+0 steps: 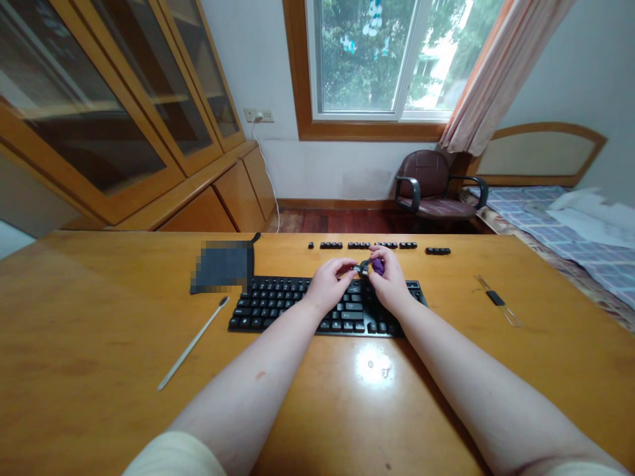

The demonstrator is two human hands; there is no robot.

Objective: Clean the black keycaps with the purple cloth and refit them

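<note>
one wide wooden desk bears a black keyboard, a broken row of loose keycaps beyond it; above the keyboard's right half, the right hand curls its fingers around a purple item and a dark bent piece, while the left hand pinches a tiny dark piece, kind unclear, between thumb and fingertips.

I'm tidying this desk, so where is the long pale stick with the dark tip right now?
In the head view, the pale stick lies on the desk left of the keyboard, its dark tip near the keyboard's left end.
</note>
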